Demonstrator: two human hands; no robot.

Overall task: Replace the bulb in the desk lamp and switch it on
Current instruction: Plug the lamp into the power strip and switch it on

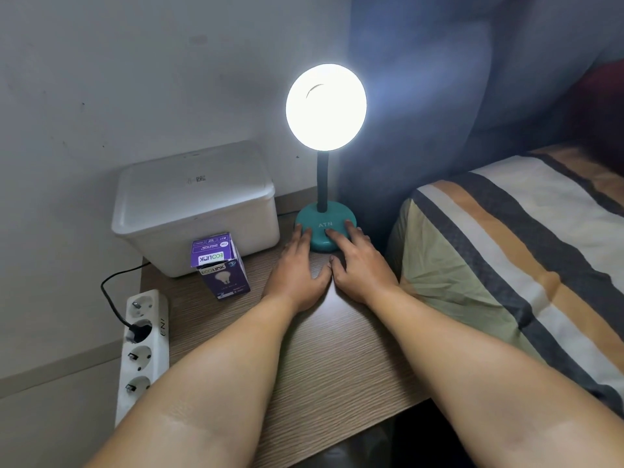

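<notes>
- One bed [506, 238] fills my right side: a soft, striped cloth cover, nothing there to handle.
- One wood-grain counter [304, 359], flat and matt, carries the rest. I expect it gives the lamp's foot fair friction.
- One white plastic box [196, 204] with a lid, smooth and round-cornered, sits at the back left.
- The desk lamp [326, 228] stands at the back right, between box and bed. It has a glossy domed teal base and a slim dark neck. Its round head [326, 106] glows so hard that I cannot make out the bulb. I judge the base weighty and slick, the neck bendable, the bulb fragile and perhaps warm. I would steady the base and take the head by its rim.
- The power strip [141, 349] is hard white plastic, beside the counter's left edge, with one black plug [135, 331] in it.
- The left grip [297, 265] and right grip [358, 261] are flat, spread and hold nothing. Left fingertips touch the base's left edge, right fingers lie on top, and the thumbs meet on the counter.
- The purple carton [221, 268] is thin card, light and crushable, in front of the box.
</notes>
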